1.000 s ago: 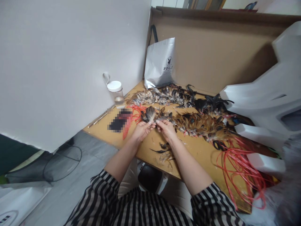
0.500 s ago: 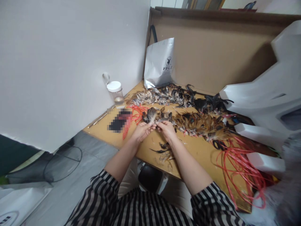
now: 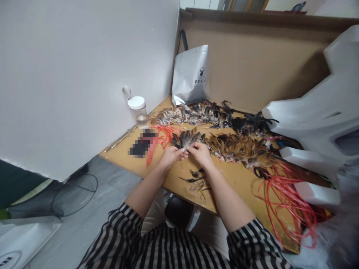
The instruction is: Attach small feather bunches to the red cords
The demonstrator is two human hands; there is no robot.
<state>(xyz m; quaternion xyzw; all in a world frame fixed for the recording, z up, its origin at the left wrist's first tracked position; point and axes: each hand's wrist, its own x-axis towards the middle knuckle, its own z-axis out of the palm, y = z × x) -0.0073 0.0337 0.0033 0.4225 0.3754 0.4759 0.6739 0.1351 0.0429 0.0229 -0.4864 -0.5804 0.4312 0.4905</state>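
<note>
Between my two hands is a small bunch of feathers [image 3: 187,139], brown, grey and black, fanned upward. My left hand [image 3: 171,156] pinches its pale base from the left. Close against it, the fingertips of my right hand [image 3: 200,153] pinch the same base from the right. A long heap of brown feathers [image 3: 241,147] lies right of my hands. Behind it runs another row of whitish, brown and black feathers [image 3: 193,114]. Several loose dark feathers [image 3: 198,179] are scattered on the wooden table [image 3: 174,183] below my right wrist.
Red plastic strips [image 3: 288,201] hang over the right table edge near black scissors [image 3: 260,172]. More red strips [image 3: 165,133] lie at left. A lidded jar [image 3: 138,110] and a silver bag [image 3: 190,76] stand at the back. White foam pieces [image 3: 308,108] border the right side.
The feathers in my hands now spread into a wider upright fan, and my fingertips have come together at their base. My right hand has shifted slightly. Everything else stays put.
</note>
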